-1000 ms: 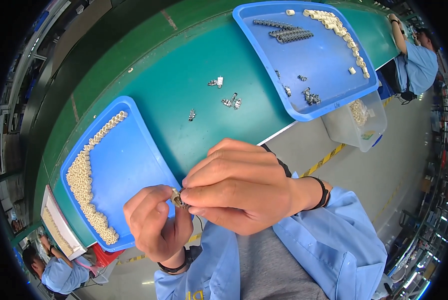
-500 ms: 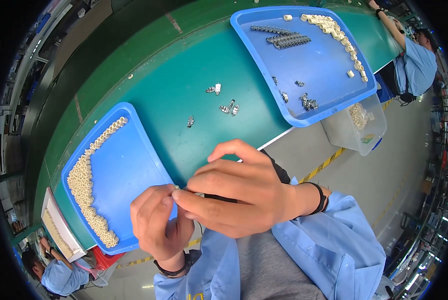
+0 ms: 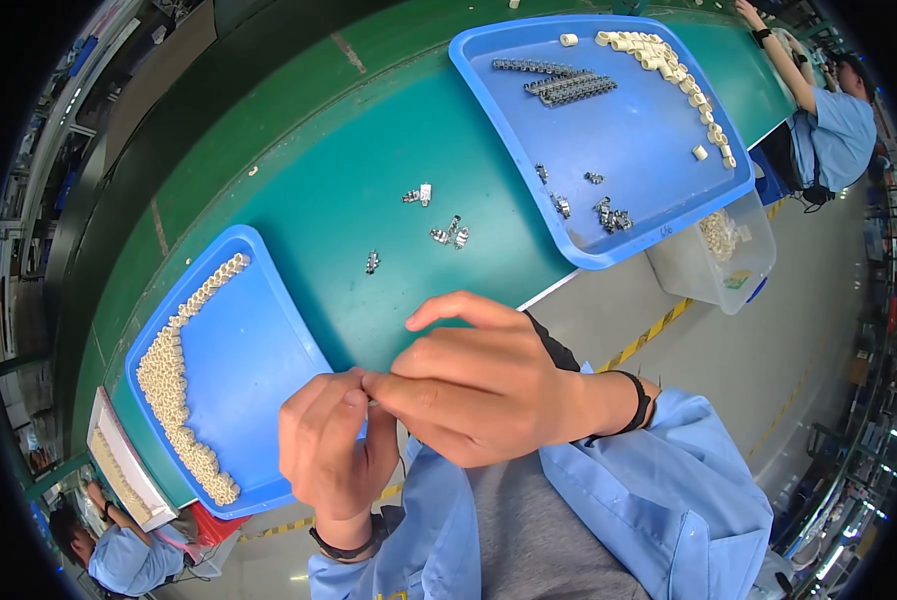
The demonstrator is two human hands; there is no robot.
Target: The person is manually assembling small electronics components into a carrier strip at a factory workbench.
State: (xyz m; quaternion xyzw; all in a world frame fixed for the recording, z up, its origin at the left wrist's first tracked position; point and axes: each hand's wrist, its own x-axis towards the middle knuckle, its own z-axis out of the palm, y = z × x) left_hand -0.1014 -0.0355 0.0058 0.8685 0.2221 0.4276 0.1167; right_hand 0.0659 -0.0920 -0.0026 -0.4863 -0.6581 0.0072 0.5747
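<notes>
My left hand point(image 3: 330, 440) and my right hand point(image 3: 483, 385) meet fingertip to fingertip just beyond the front of my body. Both are closed in a pinch, thumbs against fingers. Whatever they pinch is hidden by the fingers. To their left lies a blue tray point(image 3: 258, 350) with many small cream ring-shaped pieces point(image 3: 168, 375) heaped along its far-left side. Beyond the hands, several small shiny metal parts point(image 3: 448, 235) are scattered on the green table point(image 3: 313, 215).
A second blue tray point(image 3: 528, 115) at the far right holds rows of metal parts point(image 3: 571, 88) and larger cream rings point(image 3: 683, 80). Below it stands a clear plastic bin point(image 3: 693, 265). One co-worker point(image 3: 833, 135) is at the right, another point(image 3: 128, 555) at the lower left.
My hands have shifted slightly to the right, still pressed together at the fingertips. A small pale bit visible between the fingertips before is now hidden. The view has tilted slightly.
</notes>
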